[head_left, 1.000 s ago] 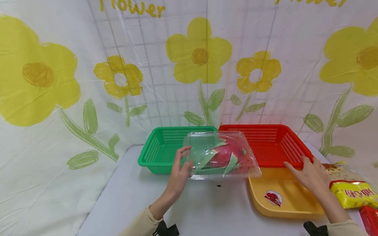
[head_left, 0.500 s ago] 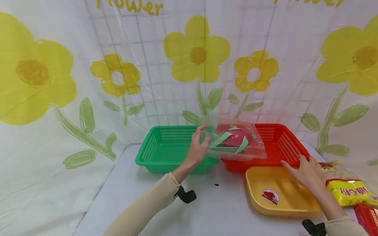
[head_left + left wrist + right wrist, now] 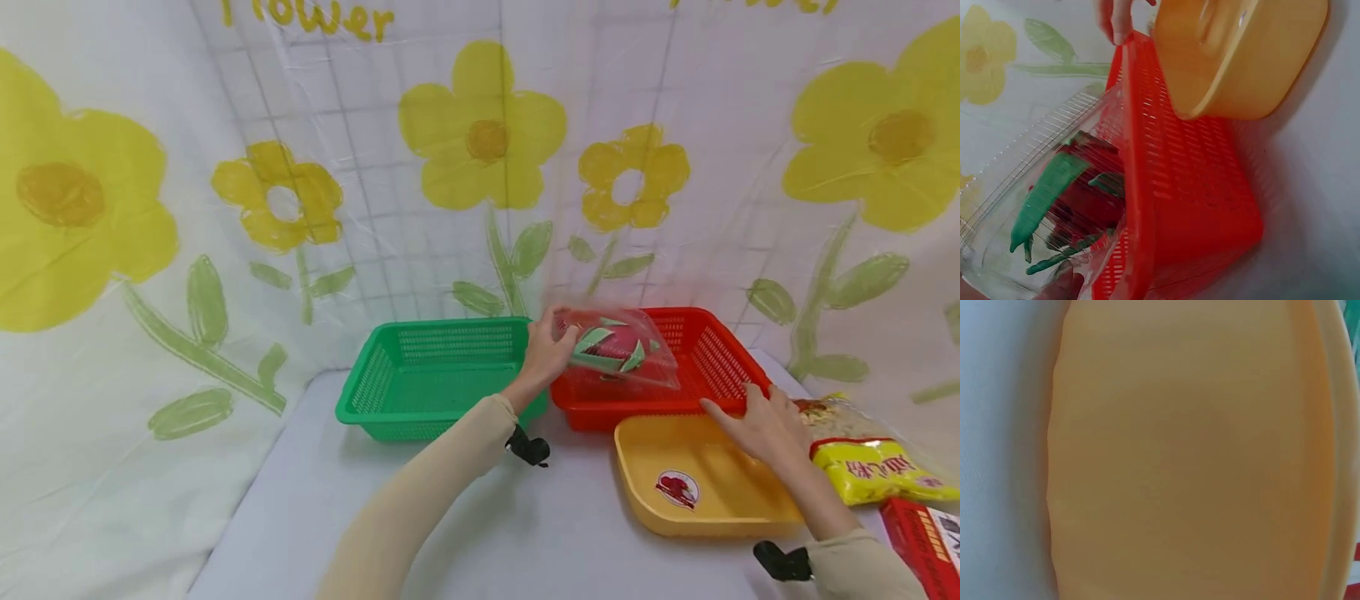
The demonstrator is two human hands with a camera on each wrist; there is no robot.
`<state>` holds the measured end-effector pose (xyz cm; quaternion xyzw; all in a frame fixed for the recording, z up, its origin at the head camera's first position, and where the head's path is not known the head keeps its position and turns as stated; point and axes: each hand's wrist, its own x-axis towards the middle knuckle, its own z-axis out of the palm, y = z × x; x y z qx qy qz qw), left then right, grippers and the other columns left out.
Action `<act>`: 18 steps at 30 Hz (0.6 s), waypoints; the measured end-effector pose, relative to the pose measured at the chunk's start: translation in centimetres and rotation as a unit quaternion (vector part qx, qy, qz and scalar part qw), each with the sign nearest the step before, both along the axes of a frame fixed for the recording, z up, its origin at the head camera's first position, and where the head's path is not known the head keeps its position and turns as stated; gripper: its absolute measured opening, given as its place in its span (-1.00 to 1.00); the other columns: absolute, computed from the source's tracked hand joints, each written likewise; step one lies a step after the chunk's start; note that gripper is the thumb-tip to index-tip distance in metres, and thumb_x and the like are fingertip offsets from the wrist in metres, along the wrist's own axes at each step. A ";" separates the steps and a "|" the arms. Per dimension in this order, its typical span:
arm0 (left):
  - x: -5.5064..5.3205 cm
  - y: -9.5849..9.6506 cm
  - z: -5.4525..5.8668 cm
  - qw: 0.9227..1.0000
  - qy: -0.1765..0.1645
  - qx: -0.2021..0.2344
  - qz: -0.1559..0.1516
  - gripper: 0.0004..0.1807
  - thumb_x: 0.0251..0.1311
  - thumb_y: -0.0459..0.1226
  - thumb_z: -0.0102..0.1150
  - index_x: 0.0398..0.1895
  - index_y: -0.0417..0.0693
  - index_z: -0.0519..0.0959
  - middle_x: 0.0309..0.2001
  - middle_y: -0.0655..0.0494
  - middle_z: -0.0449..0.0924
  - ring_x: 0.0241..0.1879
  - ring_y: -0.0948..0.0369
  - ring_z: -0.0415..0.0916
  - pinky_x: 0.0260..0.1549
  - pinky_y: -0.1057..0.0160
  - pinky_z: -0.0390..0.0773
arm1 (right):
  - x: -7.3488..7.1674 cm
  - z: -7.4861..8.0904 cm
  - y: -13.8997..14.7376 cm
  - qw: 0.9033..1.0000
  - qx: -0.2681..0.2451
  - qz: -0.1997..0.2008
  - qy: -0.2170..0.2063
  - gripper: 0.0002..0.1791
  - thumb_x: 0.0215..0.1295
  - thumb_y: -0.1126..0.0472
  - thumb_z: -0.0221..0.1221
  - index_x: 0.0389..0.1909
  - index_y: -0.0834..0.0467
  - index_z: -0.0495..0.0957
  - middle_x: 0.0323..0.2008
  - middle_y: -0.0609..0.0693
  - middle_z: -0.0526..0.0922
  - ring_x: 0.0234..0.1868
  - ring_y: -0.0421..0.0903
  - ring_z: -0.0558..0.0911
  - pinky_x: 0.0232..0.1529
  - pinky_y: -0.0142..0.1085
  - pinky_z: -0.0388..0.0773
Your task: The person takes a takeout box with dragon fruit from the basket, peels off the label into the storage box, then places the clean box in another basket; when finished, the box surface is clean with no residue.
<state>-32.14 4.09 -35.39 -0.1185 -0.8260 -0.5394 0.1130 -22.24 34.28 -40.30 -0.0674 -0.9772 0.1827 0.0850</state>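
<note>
My left hand grips the left end of a clear plastic clamshell box and holds it, tilted, over the red basket. Inside the box lies a pink dragon fruit with green scales. The left wrist view shows the box overlapping the rim of the basket, with part of my thumb at the bottom. At the basket's near right corner, my right hand holds the rim, its fingers over the edge. In the right wrist view this hand is out of sight.
An orange-yellow tray stands in front of the red basket, under my right forearm. A green basket sits to the left. On the right lie a yellow-labelled food bag and a red box. A flower-printed curtain hangs behind.
My left hand has carried the boxed dragon fruit from in front of the baskets rightward and farther away, over the red basket. My right hand has stayed at the basket rim.
</note>
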 end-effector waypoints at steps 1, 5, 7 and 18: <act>-0.2 0.6 -0.2 1.000 -0.006 -0.006 -0.003 -0.53 0.30 -0.11 -0.05 0.28 0.11 0.41 0.15 -0.05 0.33 0.07 0.05 0.32 -0.01 0.00 0.46 | 0.1 0.0 0.2 1.000 -0.001 -0.001 0.001 0.13 0.26 -0.45 -0.01 0.25 0.60 0.16 0.03 0.65 0.19 -0.03 0.53 0.24 -0.12 0.44 0.34; -0.9 1.6 -1.4 0.999 -0.029 -0.025 -0.005 -0.53 0.32 -0.08 -0.03 0.29 0.14 0.39 0.18 -0.05 0.31 0.11 0.05 0.30 0.02 -0.02 0.46 | 0.0 0.0 0.2 1.000 -0.005 -0.001 0.008 0.13 0.25 -0.46 0.00 0.27 0.58 0.16 0.06 0.64 0.19 0.01 0.53 0.25 -0.08 0.46 0.32; -1.1 1.8 -1.9 0.999 -0.039 -0.033 -0.005 -0.54 0.32 -0.06 -0.01 0.28 0.15 0.40 0.17 -0.05 0.33 0.09 0.06 0.31 -0.02 0.00 0.48 | 0.0 0.0 0.1 1.000 -0.007 0.000 0.010 0.11 0.25 -0.45 0.01 0.27 0.56 0.17 0.07 0.64 0.19 0.01 0.53 0.25 -0.08 0.46 0.33; -1.8 4.1 -3.0 0.994 -0.108 -0.014 -0.025 -0.47 0.34 -0.07 0.03 0.36 0.17 0.30 0.10 0.00 0.39 -0.07 0.15 0.33 -0.19 0.12 0.56 | 0.2 -0.1 0.4 1.000 -0.005 0.007 0.026 0.05 0.27 -0.41 0.05 0.25 0.54 0.20 0.04 0.63 0.23 -0.03 0.53 0.28 -0.10 0.44 0.34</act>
